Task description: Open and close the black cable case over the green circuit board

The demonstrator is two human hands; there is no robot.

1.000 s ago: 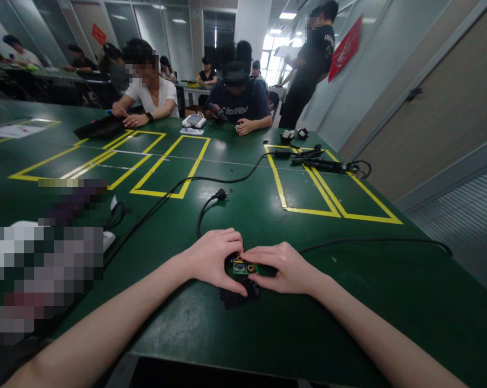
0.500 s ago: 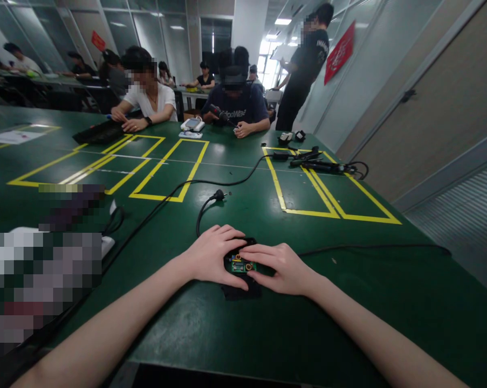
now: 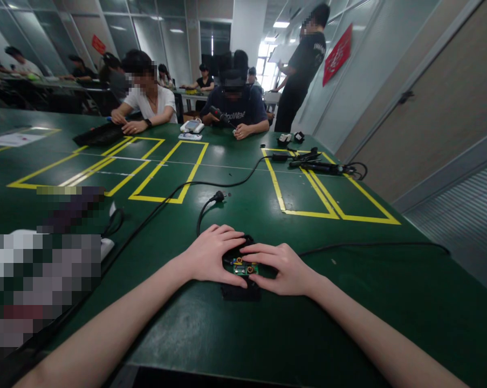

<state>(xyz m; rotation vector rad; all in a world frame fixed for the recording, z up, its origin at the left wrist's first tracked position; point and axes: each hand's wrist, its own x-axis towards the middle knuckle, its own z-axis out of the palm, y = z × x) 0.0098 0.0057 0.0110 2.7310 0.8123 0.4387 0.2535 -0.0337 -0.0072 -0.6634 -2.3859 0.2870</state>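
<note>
A small green circuit board (image 3: 240, 269) with copper-wound coils lies between my hands, over an open black plastic casing (image 3: 240, 293). My left hand (image 3: 211, 256) curves round the left side of the casing, its thumb near the board's front edge. From the right, my right hand (image 3: 288, 269) grips the board between thumb and fingers, close to one coil. My fingers cover parts of the board and casing. A black cord with a plug (image 3: 218, 197) comes out behind my left hand.
A long black cable (image 3: 194, 182) crosses the green table (image 3: 308, 339). Yellow tape outlines (image 3: 156, 199) mark its surface. Black tools with cords (image 3: 320, 163) lie at the far right. Blurred-out items (image 3: 45, 285) sit at the left. Two people work across the table.
The circuit board has shifted very slightly to the right with my right fingers on it. My left hand has hardly moved.
</note>
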